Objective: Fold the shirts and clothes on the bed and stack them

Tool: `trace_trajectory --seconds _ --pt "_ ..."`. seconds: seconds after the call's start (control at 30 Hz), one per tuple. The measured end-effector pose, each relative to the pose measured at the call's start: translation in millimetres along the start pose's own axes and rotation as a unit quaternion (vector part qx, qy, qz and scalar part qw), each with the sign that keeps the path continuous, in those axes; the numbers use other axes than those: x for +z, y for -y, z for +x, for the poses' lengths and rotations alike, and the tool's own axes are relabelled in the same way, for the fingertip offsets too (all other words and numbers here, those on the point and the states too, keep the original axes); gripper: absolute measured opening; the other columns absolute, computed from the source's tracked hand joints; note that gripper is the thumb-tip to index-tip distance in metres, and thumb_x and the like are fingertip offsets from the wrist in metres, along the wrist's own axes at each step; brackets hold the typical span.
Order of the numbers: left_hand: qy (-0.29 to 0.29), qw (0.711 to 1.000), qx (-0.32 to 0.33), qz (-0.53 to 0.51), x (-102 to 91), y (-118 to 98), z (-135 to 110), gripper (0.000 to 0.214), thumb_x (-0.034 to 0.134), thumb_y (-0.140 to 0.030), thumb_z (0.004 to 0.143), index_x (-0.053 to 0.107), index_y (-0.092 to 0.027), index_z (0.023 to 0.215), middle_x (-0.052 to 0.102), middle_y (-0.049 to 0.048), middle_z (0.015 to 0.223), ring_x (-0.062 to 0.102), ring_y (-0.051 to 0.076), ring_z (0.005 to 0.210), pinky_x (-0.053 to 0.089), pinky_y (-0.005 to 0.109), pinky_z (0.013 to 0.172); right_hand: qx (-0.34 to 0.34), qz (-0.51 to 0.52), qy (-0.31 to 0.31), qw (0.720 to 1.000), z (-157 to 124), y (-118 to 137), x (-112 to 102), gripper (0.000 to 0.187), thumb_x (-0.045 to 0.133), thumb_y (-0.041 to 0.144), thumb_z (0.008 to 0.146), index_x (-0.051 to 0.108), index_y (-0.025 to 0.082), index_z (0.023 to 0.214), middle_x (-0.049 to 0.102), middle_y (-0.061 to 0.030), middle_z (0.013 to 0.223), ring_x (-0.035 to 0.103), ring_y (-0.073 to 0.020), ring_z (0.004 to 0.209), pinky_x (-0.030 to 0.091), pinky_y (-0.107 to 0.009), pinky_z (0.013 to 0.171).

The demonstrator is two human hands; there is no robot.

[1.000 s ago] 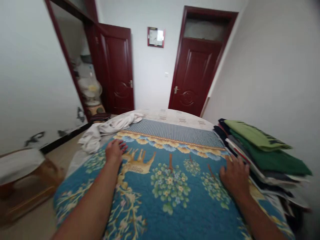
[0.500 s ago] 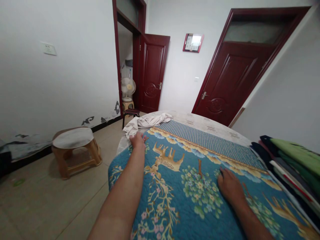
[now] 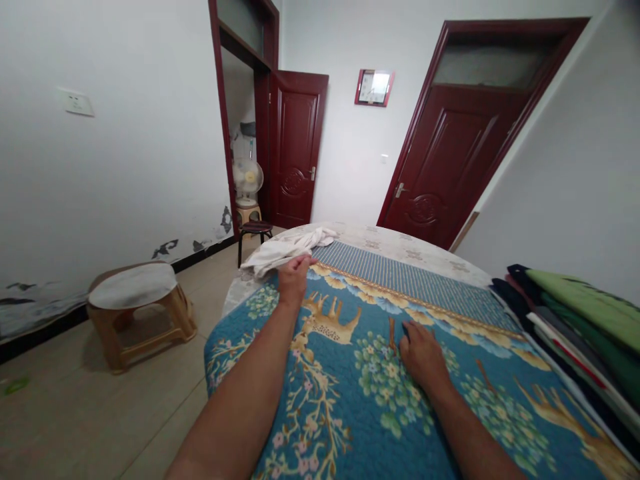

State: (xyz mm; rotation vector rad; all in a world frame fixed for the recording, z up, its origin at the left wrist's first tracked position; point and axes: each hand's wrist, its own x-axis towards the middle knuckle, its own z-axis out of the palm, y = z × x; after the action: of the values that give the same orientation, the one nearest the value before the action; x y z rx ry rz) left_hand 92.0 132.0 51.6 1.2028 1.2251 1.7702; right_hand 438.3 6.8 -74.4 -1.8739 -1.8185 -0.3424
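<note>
A blue quilt (image 3: 350, 407) with deer and flower patterns covers the bed in front of me. My left hand (image 3: 294, 277) reaches to its far left part, fingers closed on a crumpled white cloth (image 3: 280, 249) that lies at the bed's far corner. My right hand (image 3: 423, 353) rests flat on the quilt near the middle, fingers pressed down on the flower pattern and holding nothing.
A stack of folded clothes (image 3: 580, 320) with a green piece on top lies at the right edge by the wall. A wooden stool (image 3: 137, 313) stands on the floor to the left. A small dark stool (image 3: 254, 230), a fan (image 3: 247, 180) and two dark red doors (image 3: 450, 167) are beyond the bed.
The view swung left. My left hand moved forward from the quilt to the white cloth and closed on it. My right hand slid left from the clothes stack toward the quilt's middle.
</note>
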Motion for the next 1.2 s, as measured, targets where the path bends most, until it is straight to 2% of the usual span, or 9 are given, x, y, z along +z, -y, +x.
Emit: trace_trajectory --seconds 0.13,0.27,0.33,0.5,0.57,0.7,0.97,1.1,1.2 --pt "0.367 0.927 0.029 -0.07 37.0 -46.5 -78.9 0.029 0.068 -0.04 0.093 0.082 -0.015 0.1 0.084 0.0125 0.098 0.077 0.028 0.102 0.053 0.045 0.105 0.026 0.071 0.004 0.997 3.6 7.9 -9.8 0.059 0.053 0.036 0.095 0.061 0.014 0.149 0.068 -0.021 0.142 0.063 -0.0382 0.134 0.039 -0.063 0.121" --pt "0.739 0.663 -0.074 -0.092 47.8 -57.7 -128.8 0.03 0.076 -0.047 0.086 0.084 -0.02 0.096 0.084 0.011 0.097 0.078 0.029 0.097 0.057 0.043 0.094 0.01 0.207 0.031 0.978 5.1 12.8 -25.2 0.084 0.065 0.05 0.088 0.048 0.016 0.162 0.058 -0.0185 0.157 0.057 -0.0393 0.143 0.04 -0.06 0.123" --pt "0.778 0.615 -0.128 -0.028 45.9 -46.5 -125.5 0.03 0.078 -0.049 0.081 0.083 -0.021 0.092 0.083 0.0092 0.089 0.077 0.028 0.083 0.059 0.041 0.082 0.016 0.269 0.037 0.962 6.3 14.4 -33.1 0.084 0.066 0.049 0.086 0.048 0.021 0.163 0.057 -0.0135 0.159 0.056 -0.0354 0.144 0.043 -0.053 0.123" --pt "0.478 0.85 -0.071 0.211 42.3 -0.4 -77.5 0.031 0.066 -0.044 0.089 0.077 -0.015 0.087 0.079 0.0121 0.083 0.073 0.025 0.077 0.056 0.036 0.076 0.006 0.372 0.056 0.926 10.7 13.4 -41.3 0.054 0.066 0.045 0.086 0.077 0.022 0.132 0.073 -0.01 0.139 0.067 -0.0336 0.132 0.046 -0.047 0.12" --pt "0.34 0.895 -0.017 0.289 40.7 16.6 -63.6 0.031 0.065 -0.039 0.09 0.077 -0.013 0.1 0.079 0.0182 0.102 0.073 0.029 0.096 0.054 0.039 0.088 0.018 0.409 0.048 0.911 11.7 10.6 -39.9 0.048 0.066 0.046 0.085 0.081 0.021 0.123 0.076 -0.0104 0.133 0.069 -0.0337 0.128 0.048 -0.048 0.118" --pt "0.26 0.888 0.043 0.377 39.1 43.4 -57.5 0.044 0.078 -0.033 0.082 0.074 -0.016 0.122 0.075 0.0201 0.124 0.067 0.033 0.118 0.047 0.04 0.102 0.027 0.444 0.034 0.895 12.4 6.2 -38.1 0.051 0.07 0.045 0.084 0.079 0.019 0.127 0.075 -0.0109 0.136 0.069 -0.0333 0.128 0.049 -0.048 0.117" --pt "0.283 0.908 0.051 0.304 45.7 51.4 -47.2 0.016 0.061 -0.029 0.089 0.074 -0.02 0.088 0.077 0.01 0.093 0.069 0.027 0.096 0.05 0.036 0.089 0.04 0.429 0.006 0.902 14.0 4.2 -40.3 0.049 0.069 0.041 0.083 0.08 0.022 0.127 0.075 -0.0094 0.136 0.069 -0.0318 0.128 0.051 -0.047 0.116" --pt "0.14 0.989 -0.049 0.028 38.1 45.3 -22.8 0.023 0.062 -0.038 0.084 0.07 -0.02 0.096 0.073 0.0042 0.093 0.067 0.021 0.084 0.052 0.029 0.073 0.139 0.413 -0.09 0.896 18.2 -5.1 -41.6 0.046 0.06 0.044 0.086 0.081 0.021 0.12 0.079 -0.0101 0.126 0.072 -0.031 0.121 0.053 -0.049 0.112" --pt "0.027 0.976 -0.132 -0.173 26.9 40.2 -6.1 0.026 0.069 -0.038 0.074 0.061 -0.022 0.093 0.065 -0.0034 0.08 0.06 0.013 0.068 0.048 0.023 0.062 0.227 0.427 -0.132 0.865 22.1 -15.4 -44.9 0.045 0.049 0.042 0.092 0.079 0.019 0.117 0.082 -0.0099 0.102 0.077 -0.0271 0.097 0.062 -0.043 0.093"
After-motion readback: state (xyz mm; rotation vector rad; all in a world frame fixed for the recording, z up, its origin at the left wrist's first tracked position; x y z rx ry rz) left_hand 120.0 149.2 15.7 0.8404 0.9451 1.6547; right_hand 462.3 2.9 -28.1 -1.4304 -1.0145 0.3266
